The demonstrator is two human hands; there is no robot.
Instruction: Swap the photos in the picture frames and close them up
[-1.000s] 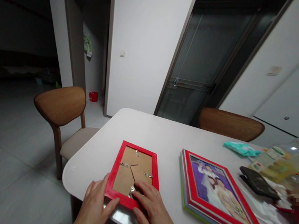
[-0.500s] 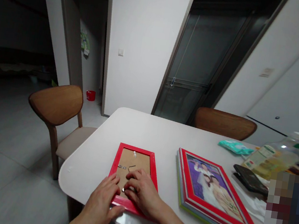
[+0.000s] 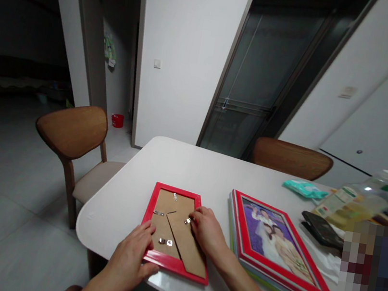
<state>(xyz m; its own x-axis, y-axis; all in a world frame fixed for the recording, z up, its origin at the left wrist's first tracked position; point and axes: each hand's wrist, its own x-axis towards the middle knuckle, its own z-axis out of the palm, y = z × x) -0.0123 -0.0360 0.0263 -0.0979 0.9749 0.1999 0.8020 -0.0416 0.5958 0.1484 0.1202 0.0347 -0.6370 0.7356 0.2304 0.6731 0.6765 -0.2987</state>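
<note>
A small red picture frame (image 3: 176,192) lies face down on the white table (image 3: 197,170), its brown backing board and metal clips showing. My left hand (image 3: 135,248) rests on the frame's near left corner, thumb along the front edge. My right hand (image 3: 207,231) sits at the frame's right side, fingertips on the metal clip there. To the right lies a stack of larger frames (image 3: 279,255), the top one red with a photo of two people.
Two wooden chairs stand at the table, one on the left (image 3: 72,130), one at the far side (image 3: 292,159). A teal packet (image 3: 303,187), a black phone (image 3: 322,229), a plastic bottle (image 3: 356,201) and white wrapping lie at the right.
My right hand has moved from the bottom clip to the clip on the frame's right side. My left hand stays at the near left corner.
</note>
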